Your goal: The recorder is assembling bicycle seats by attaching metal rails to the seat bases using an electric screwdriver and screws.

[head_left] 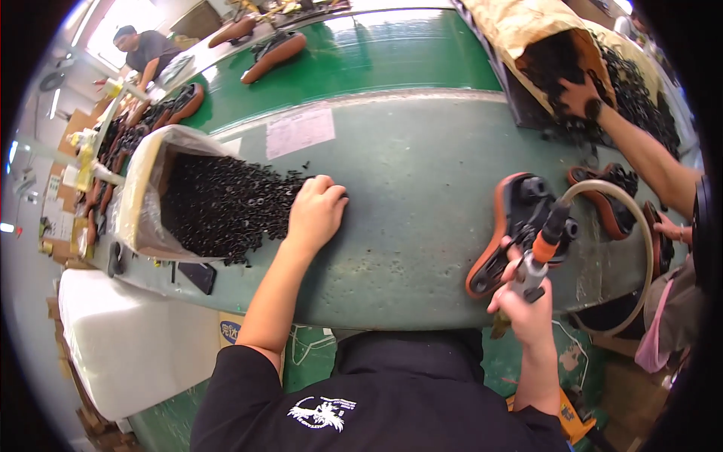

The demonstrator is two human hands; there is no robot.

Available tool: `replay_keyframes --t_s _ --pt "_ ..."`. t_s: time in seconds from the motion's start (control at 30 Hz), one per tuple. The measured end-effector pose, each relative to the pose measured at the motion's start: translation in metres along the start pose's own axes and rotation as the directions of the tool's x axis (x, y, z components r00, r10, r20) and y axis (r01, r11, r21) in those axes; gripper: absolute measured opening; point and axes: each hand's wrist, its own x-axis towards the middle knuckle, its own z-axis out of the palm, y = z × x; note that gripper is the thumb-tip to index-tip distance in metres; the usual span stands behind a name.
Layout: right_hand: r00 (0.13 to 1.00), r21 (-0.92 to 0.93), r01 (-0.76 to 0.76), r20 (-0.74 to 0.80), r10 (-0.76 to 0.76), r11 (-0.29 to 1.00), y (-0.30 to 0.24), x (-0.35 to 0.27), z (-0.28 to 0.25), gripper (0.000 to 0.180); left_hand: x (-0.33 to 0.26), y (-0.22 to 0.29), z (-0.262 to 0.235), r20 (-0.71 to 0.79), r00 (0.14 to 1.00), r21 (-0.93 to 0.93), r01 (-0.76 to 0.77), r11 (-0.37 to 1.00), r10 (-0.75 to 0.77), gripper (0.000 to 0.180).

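Right hand [527, 307] grips orange-collared driver [544, 247], nearer than left to brown-rimmed black piece [515, 218] just beyond on green table [399, 181], long axis slanting away rightward; left hand [316, 213] curled beside black-parts heap [233, 200], contents hidden.

The table [407, 203] is matt, scuffed and faintly speckled, while the green belt [399, 53] has a glossy, smooth sheen. The power driver [533, 270] pairs softly gleaming metal with a duller orange collar [544, 248] (plastic, by its look). Its hose [650, 252] is smooth, rubbery or plastic. The brown-edged part [515, 215] is matt, with black plastic-looking fittings [535, 187]. The small black pieces [226, 203] glint faintly; clear, wrinkled plastic film [154, 241] covers their bin [137, 200]. The sack [520, 30] is creased paper, the shirt [407, 392] matt cloth
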Motion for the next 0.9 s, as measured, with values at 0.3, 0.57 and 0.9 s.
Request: replay_keyframes --t_s 0.3,0.57,0.9 --pt "0.874 -0.003 -0.329 0.378 0.305 0.944 -0.002 -0.025 0.039 0.030 -0.028 0.048 -0.013 0.277 0.824 -0.926 0.366 0.091 -0.494 0.011" --pt "0.977 0.136 0.031 0.204 -0.059 0.990 -0.078 -0.022 0.051 0.036 -0.067 0.091 -0.060 0.470 0.844 -0.813 0.301 -0.498 -0.258 0.025" --pt "0.599 0.505 0.585 0.258 -0.758 0.635 -0.085 0.006 0.082 0.029 -0.059 0.160 -0.043 0.470 0.873 -0.656 0.443 -0.611 0.128 0.021"
